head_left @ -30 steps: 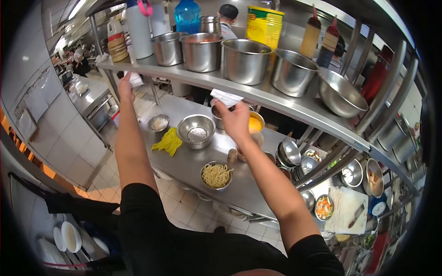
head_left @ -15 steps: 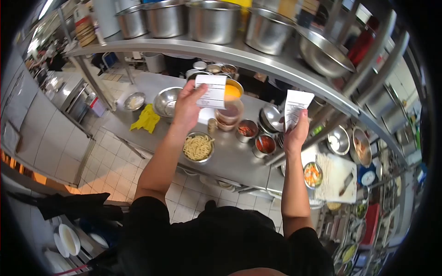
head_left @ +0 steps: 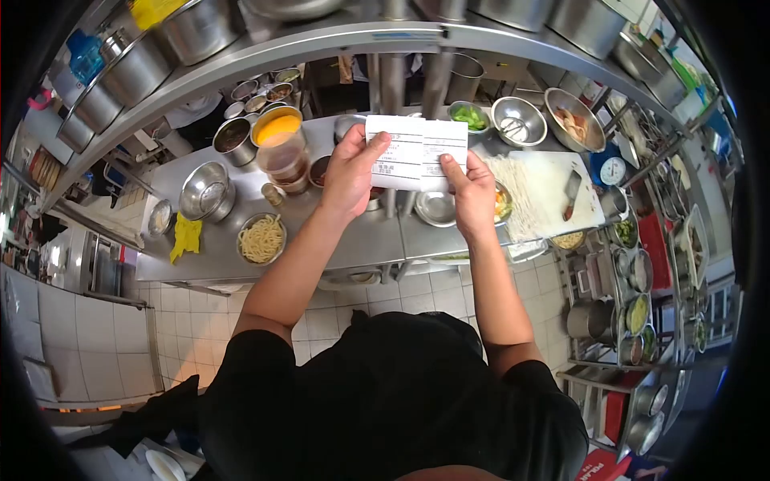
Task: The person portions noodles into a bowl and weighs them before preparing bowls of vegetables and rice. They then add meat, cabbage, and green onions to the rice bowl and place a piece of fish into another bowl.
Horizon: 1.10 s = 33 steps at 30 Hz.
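Note:
In the head view, my left hand (head_left: 346, 183) pinches a white printed receipt (head_left: 398, 160) between thumb and fingers. My right hand (head_left: 475, 197) grips a second receipt (head_left: 443, 143) the same way. Both slips stand side by side above the counter, their inner edges touching or overlapping. Printed lines face me, though the text is too small to read. Behind and beneath the hands lie a steel bowl (head_left: 435, 210) and a bowl of cut vegetables (head_left: 503, 205), the latter partly hidden by my right hand. A bowl of thick noodles (head_left: 261, 239) sits left of my left forearm.
A steel counter (head_left: 345, 244) runs across, below a shelf (head_left: 313, 50) carrying pots. A knife (head_left: 572, 195) lies on a white cutting board (head_left: 553, 216) at right. Plastic tubs (head_left: 282, 160) and a yellow cloth (head_left: 186, 237) are at left. A rack (head_left: 642, 321) stands at far right.
My hands have come together, bringing the two receipts from well apart to side by side. The camera view has turned to the right, so the counter things appear further left.

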Tool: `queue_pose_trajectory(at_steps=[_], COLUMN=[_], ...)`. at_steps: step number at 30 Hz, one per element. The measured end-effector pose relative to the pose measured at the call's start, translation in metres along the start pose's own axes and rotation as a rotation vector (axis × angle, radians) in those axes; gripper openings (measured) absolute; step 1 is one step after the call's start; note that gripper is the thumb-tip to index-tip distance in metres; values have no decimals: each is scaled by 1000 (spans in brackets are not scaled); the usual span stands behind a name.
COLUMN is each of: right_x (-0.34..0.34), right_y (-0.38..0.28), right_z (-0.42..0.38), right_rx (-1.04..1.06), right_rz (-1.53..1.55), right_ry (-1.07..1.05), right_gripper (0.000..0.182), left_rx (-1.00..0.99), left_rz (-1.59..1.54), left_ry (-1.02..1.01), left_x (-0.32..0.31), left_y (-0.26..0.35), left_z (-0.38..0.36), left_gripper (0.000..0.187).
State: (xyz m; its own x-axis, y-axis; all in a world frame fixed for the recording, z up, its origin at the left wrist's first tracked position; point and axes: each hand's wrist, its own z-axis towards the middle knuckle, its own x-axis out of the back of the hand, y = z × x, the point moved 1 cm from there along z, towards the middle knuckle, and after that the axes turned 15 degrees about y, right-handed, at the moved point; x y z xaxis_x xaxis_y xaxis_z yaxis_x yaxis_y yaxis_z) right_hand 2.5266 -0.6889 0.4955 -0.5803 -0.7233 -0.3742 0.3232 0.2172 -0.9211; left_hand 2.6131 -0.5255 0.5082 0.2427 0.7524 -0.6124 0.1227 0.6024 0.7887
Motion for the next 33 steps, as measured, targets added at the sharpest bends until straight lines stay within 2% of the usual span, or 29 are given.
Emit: queue_pose_trajectory(at_steps=[2,3,4,5,6,8,12,15,17,21,23,25,28,30,33], right_x=[31,48,59,69,81,107,134,143,133,128,127,128,129,131,139], right_y=[3,-16,-16,-26,-26,-18,1,4,-1,6,6,1,-7,-14,-19], right_z=[4,1,1,-2,-3,-3,1,5,0,11,18,25,38,45,50], right_rx=[58,201,122,-11,-40,-64,-79,-128,-96,-117,-155,-144,-145,-205,-190], right_rz=[-122,-538,-251,-178,-131,-82,-97,-157,-195,-262,-278,-316,-298,-174,-170], right_ry=[61,77,-29,-70,-115,-206,-197,-344,-323,-301,-255,-237,-173,-150,-105], right_gripper=[19,21,23,24,25,28,28,27,25,19,17,16,18,22,22], left_rx=[-9,27,-104,-109,-197,-185,-205,-240,-284,-232,-206,-297,-149,5,50], left_rz=[3,25,114,223,158,215,227,155,163,193,258,172,192,100,162], left_ry=[56,84,88,116,29,37,204,280,314,345,294,326,220,125,69], left_x=[-28,-37,-35,-40,-51,-61,-79,-80,-77,-63,-51,-61,-65,-76,-82], left_y=[-18,-34,-59,-80,-95,-128,-154,-165,-163,-168,-175,-162,-148,-143,-148], left_z=[-13,-13,-12,-13,-22,-32,-50,-62,-65,-52,-40,-34,-21,-16,-6], left_gripper=[16,18,21,21,17,14,11,15,18,18,13,8,9,15,25])
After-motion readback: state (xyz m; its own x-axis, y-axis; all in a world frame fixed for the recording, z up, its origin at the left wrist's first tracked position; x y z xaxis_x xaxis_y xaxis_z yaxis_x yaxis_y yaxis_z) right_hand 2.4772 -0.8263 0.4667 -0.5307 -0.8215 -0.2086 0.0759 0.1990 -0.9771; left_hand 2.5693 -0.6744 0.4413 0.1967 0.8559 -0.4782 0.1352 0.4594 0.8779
